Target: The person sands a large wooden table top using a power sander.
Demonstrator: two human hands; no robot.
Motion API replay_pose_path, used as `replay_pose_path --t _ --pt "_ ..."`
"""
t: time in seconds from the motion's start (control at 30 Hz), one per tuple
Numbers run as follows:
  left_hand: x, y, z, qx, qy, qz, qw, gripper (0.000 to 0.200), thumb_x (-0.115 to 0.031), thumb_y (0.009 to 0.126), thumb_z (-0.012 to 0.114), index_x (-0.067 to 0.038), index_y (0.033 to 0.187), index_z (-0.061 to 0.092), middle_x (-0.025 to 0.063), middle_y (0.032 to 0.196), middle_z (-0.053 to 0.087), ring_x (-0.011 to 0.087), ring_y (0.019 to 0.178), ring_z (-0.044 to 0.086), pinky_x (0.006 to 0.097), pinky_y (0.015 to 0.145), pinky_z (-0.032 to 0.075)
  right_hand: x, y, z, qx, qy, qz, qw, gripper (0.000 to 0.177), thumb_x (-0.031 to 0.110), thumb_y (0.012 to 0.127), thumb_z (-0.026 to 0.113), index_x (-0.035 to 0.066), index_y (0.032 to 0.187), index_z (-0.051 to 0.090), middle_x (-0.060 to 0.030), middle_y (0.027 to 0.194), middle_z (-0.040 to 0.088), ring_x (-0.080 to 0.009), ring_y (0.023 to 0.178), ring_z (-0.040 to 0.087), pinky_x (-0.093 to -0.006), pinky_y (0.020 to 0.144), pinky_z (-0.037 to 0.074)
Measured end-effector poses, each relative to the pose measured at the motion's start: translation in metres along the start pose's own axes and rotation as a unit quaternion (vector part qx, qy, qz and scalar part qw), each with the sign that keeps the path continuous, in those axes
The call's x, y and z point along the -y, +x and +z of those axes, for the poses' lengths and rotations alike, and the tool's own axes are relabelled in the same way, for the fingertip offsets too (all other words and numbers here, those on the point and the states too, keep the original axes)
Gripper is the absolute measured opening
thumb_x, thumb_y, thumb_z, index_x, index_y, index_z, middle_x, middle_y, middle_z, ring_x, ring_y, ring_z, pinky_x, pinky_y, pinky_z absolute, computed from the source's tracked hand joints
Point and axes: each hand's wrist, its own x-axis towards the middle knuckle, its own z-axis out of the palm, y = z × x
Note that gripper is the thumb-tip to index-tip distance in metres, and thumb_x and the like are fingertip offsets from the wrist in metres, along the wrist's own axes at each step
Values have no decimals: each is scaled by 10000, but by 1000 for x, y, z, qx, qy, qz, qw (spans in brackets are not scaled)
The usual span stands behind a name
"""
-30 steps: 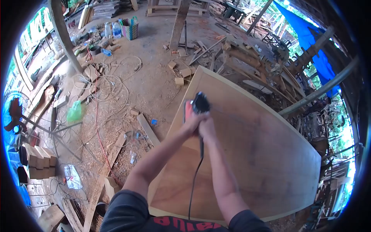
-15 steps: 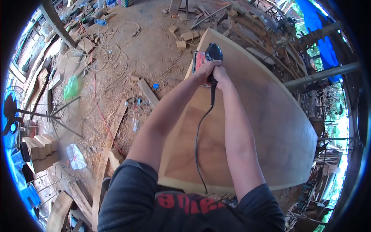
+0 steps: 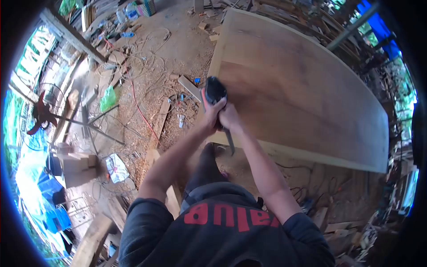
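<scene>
At the near left edge of the large pale-brown plywood panel: the black-and-red electric sander sits on the surface, just inside the edge. Left hand and right hand both wrap tight round its rear handle. Its black cord hangs below the wrists. Judgement: sanding this close to the edge wants a flat base, even two-handed pressure, no tipping over the rim, and the cord trailing clear.
</scene>
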Motion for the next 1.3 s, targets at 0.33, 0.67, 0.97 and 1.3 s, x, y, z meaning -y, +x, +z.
replay_pose_path --t 0.33,0.67,0.97,1.3 --pt "85 -99 38 18 -177 -47 983 359 -310 916 570 -83 1168 452 86 964 555 199 893 587 343 747 511 -27 -123 -27 -40 -123 -90 988 332 230 867 513 -20 1076 576 -271 935 640 -399 906 632 -438 753 488" --pt "135 -48 141 138 -18 -188 972 352 -390 884 599 -69 1027 569 34 880 585 142 810 579 293 690 477 -45 -148 -139 -191 -24 43 980 316 193 843 598 -18 1077 588 -228 962 656 -335 919 650 -391 771 502" --pt "56 165 175 204 23 -141 968 309 -400 876 589 -95 928 579 39 806 615 154 688 609 279 526 482 8 54 -208 -250 -24 81 965 262 178 834 507 -60 800 609 -211 629 627 -310 551 656 -401 459 503" --pt "123 106 209 184 -27 -170 968 316 -387 888 578 -84 979 569 43 882 589 146 813 596 327 650 526 -60 -15 -236 -262 -65 27 963 213 130 835 504 -45 922 589 -255 840 643 -362 803 662 -425 684 515"
